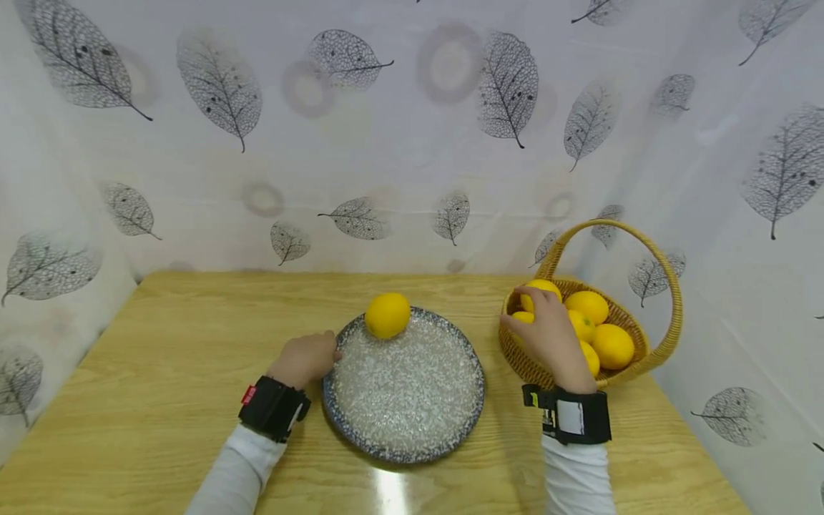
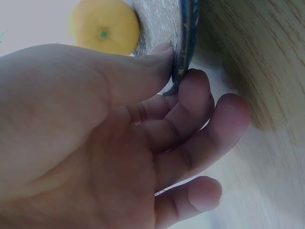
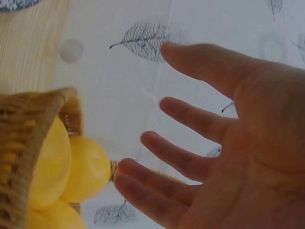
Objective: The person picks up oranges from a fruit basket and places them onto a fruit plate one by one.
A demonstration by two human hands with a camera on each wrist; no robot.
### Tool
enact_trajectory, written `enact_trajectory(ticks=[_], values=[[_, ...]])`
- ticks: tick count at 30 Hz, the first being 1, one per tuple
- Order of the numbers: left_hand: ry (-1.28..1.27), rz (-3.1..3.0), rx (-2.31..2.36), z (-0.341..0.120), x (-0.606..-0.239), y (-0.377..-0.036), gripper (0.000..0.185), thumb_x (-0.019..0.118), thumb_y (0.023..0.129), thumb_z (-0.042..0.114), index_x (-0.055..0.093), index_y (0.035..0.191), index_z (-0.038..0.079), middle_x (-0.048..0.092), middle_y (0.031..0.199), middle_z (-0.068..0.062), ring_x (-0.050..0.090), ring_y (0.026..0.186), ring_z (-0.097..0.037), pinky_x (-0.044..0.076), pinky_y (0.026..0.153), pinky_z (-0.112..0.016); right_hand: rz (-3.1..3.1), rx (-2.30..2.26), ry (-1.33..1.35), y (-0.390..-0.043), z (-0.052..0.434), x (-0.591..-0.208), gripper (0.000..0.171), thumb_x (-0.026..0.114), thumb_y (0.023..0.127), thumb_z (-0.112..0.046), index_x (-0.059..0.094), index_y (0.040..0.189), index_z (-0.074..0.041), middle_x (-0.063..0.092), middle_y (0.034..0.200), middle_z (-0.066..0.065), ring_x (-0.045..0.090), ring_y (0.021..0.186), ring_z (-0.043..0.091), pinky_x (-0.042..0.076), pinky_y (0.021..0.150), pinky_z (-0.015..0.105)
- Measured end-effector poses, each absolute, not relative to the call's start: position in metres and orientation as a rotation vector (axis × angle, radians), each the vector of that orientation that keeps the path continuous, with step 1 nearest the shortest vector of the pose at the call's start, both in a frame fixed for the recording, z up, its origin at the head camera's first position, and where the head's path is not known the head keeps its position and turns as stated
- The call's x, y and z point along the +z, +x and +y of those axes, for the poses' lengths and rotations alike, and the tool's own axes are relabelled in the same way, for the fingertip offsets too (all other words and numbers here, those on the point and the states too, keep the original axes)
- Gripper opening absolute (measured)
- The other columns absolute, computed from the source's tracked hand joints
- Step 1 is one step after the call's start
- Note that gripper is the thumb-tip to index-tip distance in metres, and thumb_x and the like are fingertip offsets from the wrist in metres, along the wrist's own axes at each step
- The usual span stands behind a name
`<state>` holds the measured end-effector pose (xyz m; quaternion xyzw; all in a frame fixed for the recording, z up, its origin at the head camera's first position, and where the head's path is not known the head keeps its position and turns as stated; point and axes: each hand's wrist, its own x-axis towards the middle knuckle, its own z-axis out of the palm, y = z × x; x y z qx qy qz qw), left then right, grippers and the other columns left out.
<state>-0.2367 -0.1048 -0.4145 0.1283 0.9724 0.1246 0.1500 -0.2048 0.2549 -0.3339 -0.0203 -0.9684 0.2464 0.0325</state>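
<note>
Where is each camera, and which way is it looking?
Head: worn on the head, looking down at the table, plate and basket; both hands and sleeves show.
Left wrist: beside the left hand, whose thumb and finger pinch the plate's rim.
Right wrist: under the right hand, fingers spread over the basket's lemons.
Shared: head and left wrist both see the lemon on the plate.

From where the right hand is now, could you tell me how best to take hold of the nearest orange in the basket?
Come from above, fingers spread over the top orange at the basket's near-left edge. It lies uppermost and round, exposed on top, with the handle arching further back. The right hand hovers open over it; thumb and fingers could likely wrap its upper half.
</note>
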Motion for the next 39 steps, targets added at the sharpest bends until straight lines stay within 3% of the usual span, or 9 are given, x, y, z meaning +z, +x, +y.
enact_trajectory(ticks=[11,18,32,39], values=[[0.374,2.797,0.352,-0.105,-0.413,-0.235,0.032,0.056,0.104,0.019,0.062,0.118,-0.009,0.071,0.107,-0.023,0.069,0.094,-0.032,0.057,0.079,-0.048,-3.199,0.636,-0.345,-0.191,0.303,-0.332,0.07,0.058,0.1,-0.042,0.039,0.148,0.005,0.026,0.149,0.046,0.033,0.132,0.064,0.037,0.105,0.069],[0.365,2.799,0.357,-0.108,-0.412,-0.232,0.031,0.057,0.103,0.019,0.062,0.117,-0.009,0.072,0.108,-0.023,0.07,0.097,-0.034,0.057,0.08,-0.049,-3.269,0.616,-0.42,-0.187,0.321,-0.332,0.073,0.055,0.101,-0.045,0.04,0.142,0.013,0.031,0.143,0.05,0.044,0.124,0.06,0.046,0.095,0.063],[0.349,2.791,0.338,-0.104,-0.418,-0.234,0.032,0.056,0.104,0.02,0.061,0.121,-0.008,0.071,0.112,-0.023,0.07,0.103,-0.036,0.056,0.086,-0.051,-3.351,0.629,-0.462,-0.193,0.327,-0.352,0.068,0.062,0.092,-0.034,0.036,0.135,0.013,0.028,0.133,0.054,0.049,0.114,0.061,0.047,0.091,0.063],[0.348,2.792,0.354,-0.103,-0.415,-0.234,0.032,0.056,0.104,0.019,0.061,0.121,-0.008,0.071,0.112,-0.023,0.07,0.102,-0.036,0.056,0.085,-0.05,-3.371,0.598,-0.436,-0.197,0.33,-0.351,0.068,0.065,0.091,-0.034,0.035,0.136,0.007,0.051,0.125,0.042,0.057,0.108,0.048,0.05,0.085,0.055]])
